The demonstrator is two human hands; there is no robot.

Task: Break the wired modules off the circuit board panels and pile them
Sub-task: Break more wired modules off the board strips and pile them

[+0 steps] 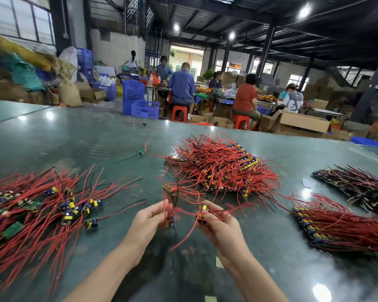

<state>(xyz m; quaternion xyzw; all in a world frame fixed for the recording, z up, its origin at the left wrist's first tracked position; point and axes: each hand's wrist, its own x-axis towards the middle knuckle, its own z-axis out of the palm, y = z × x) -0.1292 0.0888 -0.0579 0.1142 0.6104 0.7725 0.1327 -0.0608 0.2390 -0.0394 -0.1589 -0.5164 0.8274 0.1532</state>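
Gripping module strip [170,205] in left hand [147,222], right hand [216,223] pinching its end (blurred)

No text, label, brand or number can be read anywhere. The small green boards in the loose pile of modules [38,205] at nine o'clock are too blurred to show any print, and the cardboard boxes [303,122] at two o'clock, beyond the table [75,136], show bare sides.
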